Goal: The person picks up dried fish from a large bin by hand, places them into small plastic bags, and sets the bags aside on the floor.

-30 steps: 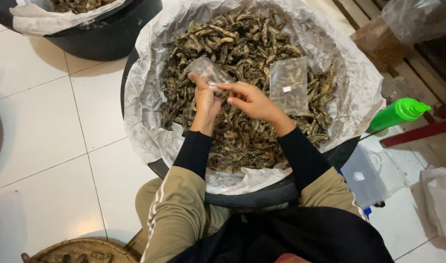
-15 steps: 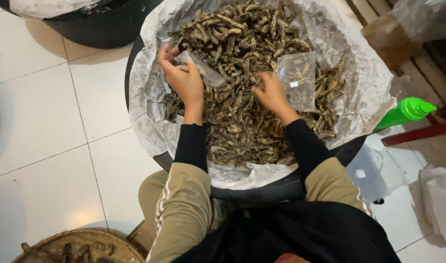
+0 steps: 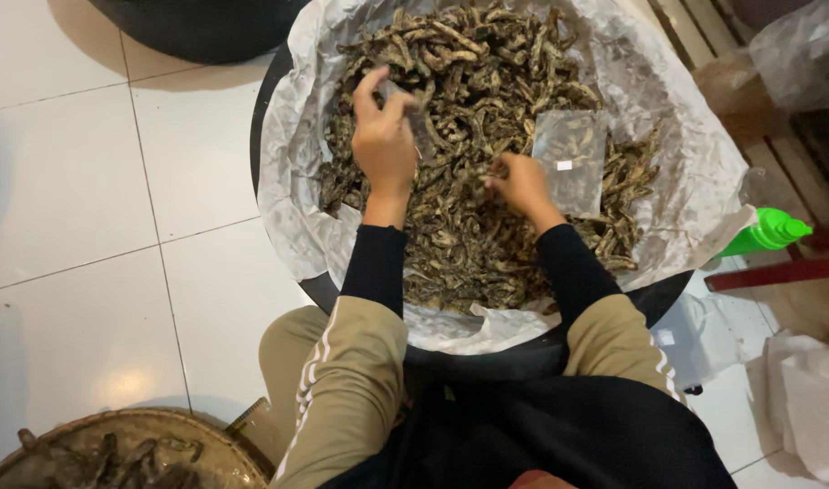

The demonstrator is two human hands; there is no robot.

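Left hand [image 3: 384, 136] is raised at eleven o'clock, fingers pinched together, thumb up. Right hand [image 3: 520, 184] sits lower at one o'clock, fingers curled down and gripping. Both forearms reach forward in black sleeves, knees spread.

Clear small bag [image 3: 421, 127] over dried pieces [image 3: 487, 172]

You sit on the white glazed floor tiles [image 3: 97, 181] of a home food-sorting corner. A wide black basin lined with white paper [image 3: 695, 181] holds brown dried pieces, beside a round woven basket [image 3: 124, 453] and wooden slats [image 3: 695, 36].
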